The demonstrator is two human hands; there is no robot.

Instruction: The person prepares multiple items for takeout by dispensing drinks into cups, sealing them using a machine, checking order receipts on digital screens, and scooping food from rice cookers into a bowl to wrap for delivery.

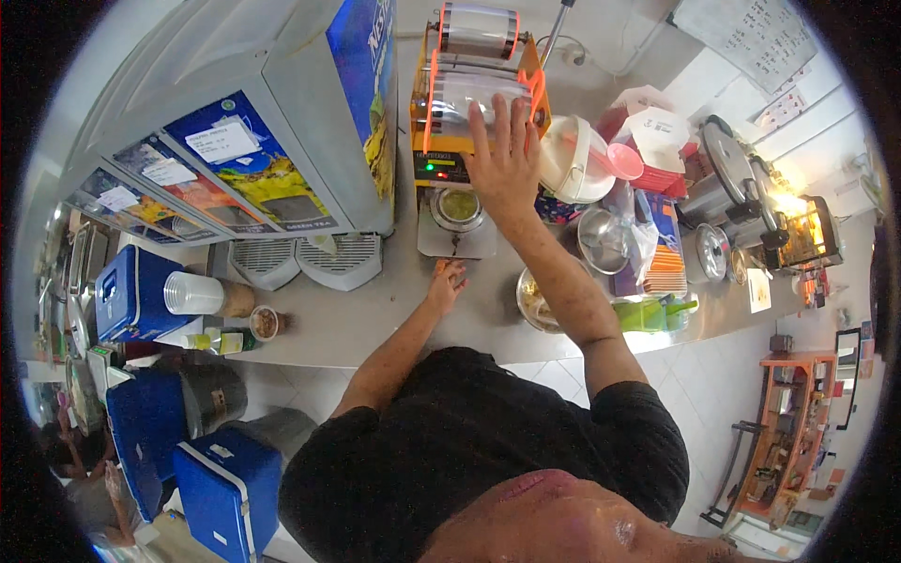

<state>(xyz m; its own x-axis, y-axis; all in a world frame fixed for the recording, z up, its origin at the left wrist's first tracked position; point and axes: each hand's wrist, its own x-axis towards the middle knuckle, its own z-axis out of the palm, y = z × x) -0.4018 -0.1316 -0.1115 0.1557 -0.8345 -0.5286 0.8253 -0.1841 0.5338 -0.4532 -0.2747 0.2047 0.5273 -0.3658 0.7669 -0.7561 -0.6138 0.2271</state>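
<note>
R hand (505, 174), upper ctr, fingers spread by the film roll (458, 101)! L hand (446, 287), mid-frame, fingers bent near the tray (434, 240), can't tell if pinching. Best keep cup (460, 206) lvl.

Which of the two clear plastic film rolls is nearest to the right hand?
The lower clear plastic film roll: the right hand overlaps it in this view, while the upper roll sits farther away, uncovered by the hand.

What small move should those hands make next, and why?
Perhaps the left hand should push the tray inward: the cup sits in front of the orange machine, that hand is by the tray's front edge, and the right hand is over the clear film roll.
</note>
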